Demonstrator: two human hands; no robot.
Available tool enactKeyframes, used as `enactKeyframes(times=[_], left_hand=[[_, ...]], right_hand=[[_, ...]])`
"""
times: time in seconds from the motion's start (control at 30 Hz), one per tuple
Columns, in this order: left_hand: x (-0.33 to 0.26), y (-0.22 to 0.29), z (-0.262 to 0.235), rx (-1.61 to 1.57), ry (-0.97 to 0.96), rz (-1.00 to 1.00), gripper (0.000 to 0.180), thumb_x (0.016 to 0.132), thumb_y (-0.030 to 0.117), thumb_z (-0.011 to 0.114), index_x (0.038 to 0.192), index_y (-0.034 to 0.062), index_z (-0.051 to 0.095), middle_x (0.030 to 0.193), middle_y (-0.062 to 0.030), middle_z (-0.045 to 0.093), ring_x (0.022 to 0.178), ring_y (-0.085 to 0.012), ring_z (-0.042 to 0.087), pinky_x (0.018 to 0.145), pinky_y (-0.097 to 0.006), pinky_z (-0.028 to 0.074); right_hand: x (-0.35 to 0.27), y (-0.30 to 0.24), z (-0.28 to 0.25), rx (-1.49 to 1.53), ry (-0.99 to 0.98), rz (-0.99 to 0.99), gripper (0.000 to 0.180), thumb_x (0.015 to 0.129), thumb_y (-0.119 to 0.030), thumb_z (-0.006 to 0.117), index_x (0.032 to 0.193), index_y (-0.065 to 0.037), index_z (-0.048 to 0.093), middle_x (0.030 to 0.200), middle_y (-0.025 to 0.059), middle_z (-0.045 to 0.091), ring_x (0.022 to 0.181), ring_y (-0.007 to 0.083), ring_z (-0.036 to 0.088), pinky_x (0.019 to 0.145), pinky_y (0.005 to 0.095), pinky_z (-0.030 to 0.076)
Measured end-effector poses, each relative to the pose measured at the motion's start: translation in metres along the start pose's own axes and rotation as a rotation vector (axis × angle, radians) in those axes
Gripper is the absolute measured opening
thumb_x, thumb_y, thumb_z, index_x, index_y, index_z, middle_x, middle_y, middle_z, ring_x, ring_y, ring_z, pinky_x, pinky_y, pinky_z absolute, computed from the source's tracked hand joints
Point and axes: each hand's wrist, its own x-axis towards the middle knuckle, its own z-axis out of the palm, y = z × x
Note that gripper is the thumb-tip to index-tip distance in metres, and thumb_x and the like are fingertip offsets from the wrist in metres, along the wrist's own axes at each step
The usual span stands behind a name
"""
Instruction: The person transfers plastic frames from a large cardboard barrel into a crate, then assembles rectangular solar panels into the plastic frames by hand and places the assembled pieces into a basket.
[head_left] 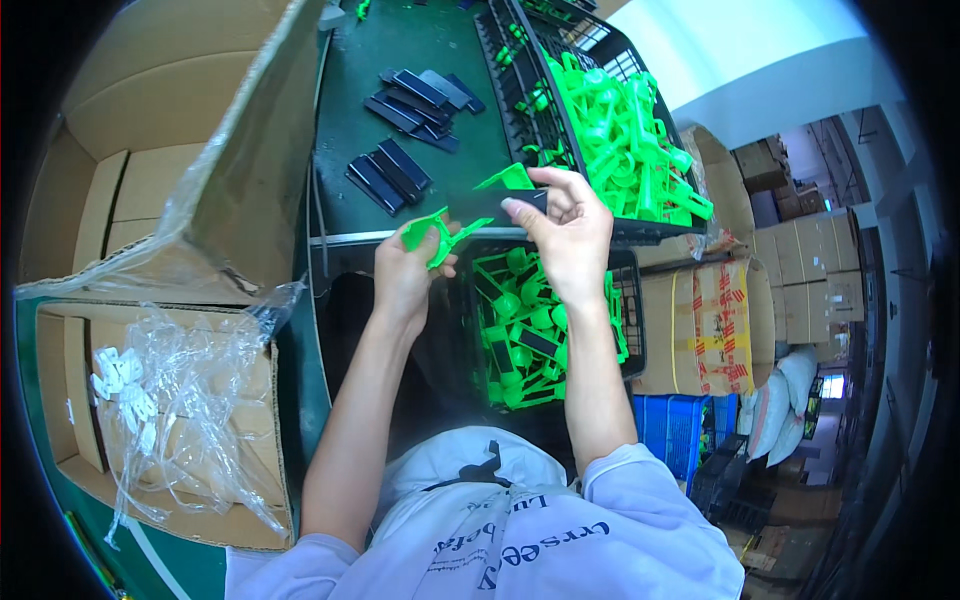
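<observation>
My left hand (402, 282) is closed on a bright green plastic part (428, 232) with a flat plate and a thin stem. To its right, my right hand (578, 232) pinches a dark flat rectangular plate (526, 205) between thumb and fingers. Just behind that plate shows another green piece (508, 178); whether the same fingers grip it, I cannot tell. Both hands are over the near edge of the green table (400, 40). Beyond my left hand lie a small row of dark plates (388, 176) and a looser pile of dark plates (425, 104).
A black crate (545, 75) heaped with green parts (620, 130) stands on the table's right. Below the edge, another black crate (638, 330) holds green parts, some with dark plates. Left are cardboard boxes (250, 150), one with clear plastic film (210, 390); right, a taped carton (705, 325).
</observation>
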Motion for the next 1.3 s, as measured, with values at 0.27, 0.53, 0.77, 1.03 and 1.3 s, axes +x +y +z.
enactKeyframes(times=[0.27, 0.53, 0.77, 1.03, 1.3], left_hand=[[-0.006, -0.006, 0.012, 0.013, -0.162, -0.059, 0.016, 0.098, 0.015, 0.056, 0.101, 0.0, 0.058, 0.085, -0.0057, 0.061, 0.067, -0.0132, 0.06, 0.057, -0.025, 0.048], [-0.005, -0.015, 0.003, -0.066, -0.225, -0.068, 0.016, 0.097, 0.013, 0.057, 0.106, 0.0004, 0.06, 0.088, -0.0057, 0.062, 0.068, -0.0136, 0.06, 0.058, -0.026, 0.048], [-0.011, -0.009, 0.012, -0.014, -0.207, -0.09, 0.013, 0.097, 0.014, 0.057, 0.101, 0.0021, 0.057, 0.082, -0.0045, 0.059, 0.065, -0.0123, 0.059, 0.056, -0.025, 0.045], [-0.009, -0.009, 0.01, 0.006, -0.195, -0.051, 0.025, 0.097, 0.012, 0.056, 0.116, -0.0027, 0.061, 0.093, -0.0066, 0.063, 0.069, -0.0123, 0.058, 0.058, -0.024, 0.046], [-0.013, -0.007, 0.014, 0.025, -0.174, -0.078, 0.016, 0.098, 0.016, 0.057, 0.101, 0.0014, 0.058, 0.081, -0.0039, 0.059, 0.065, -0.0113, 0.058, 0.055, -0.024, 0.044]], right_hand=[[-0.029, 0.011, -0.002, -0.162, 0.252, -0.179, 0.027, 0.078, 0.001, 0.076, 0.103, 0.005, 0.066, 0.081, 0.0087, 0.067, 0.063, 0.0096, 0.061, 0.057, 0.0248, 0.05], [-0.041, 0.029, 0.01, -0.358, 0.446, -0.517, 0.026, 0.078, 0.004, 0.073, 0.104, 0.006, 0.067, 0.08, 0.0145, 0.065, 0.064, 0.0217, 0.063, 0.059, 0.0308, 0.05], [-0.05, 0.021, 0.011, -0.284, 0.458, -0.417, 0.02, 0.08, 0.005, 0.072, 0.1, 0.006, 0.069, 0.077, 0.0127, 0.066, 0.06, 0.0138, 0.06, 0.054, 0.0265, 0.048], [-0.048, 0.016, 0.016, -0.414, 0.434, -0.587, 0.026, 0.079, 0.006, 0.072, 0.104, 0.004, 0.069, 0.075, 0.0126, 0.063, 0.058, 0.0199, 0.06, 0.052, 0.0296, 0.048], [-0.051, 0.015, 0.016, -0.467, 0.436, -0.657, 0.031, 0.077, 0.007, 0.072, 0.108, 0.002, 0.069, 0.074, 0.0112, 0.062, 0.057, 0.0206, 0.06, 0.051, 0.0305, 0.048]])
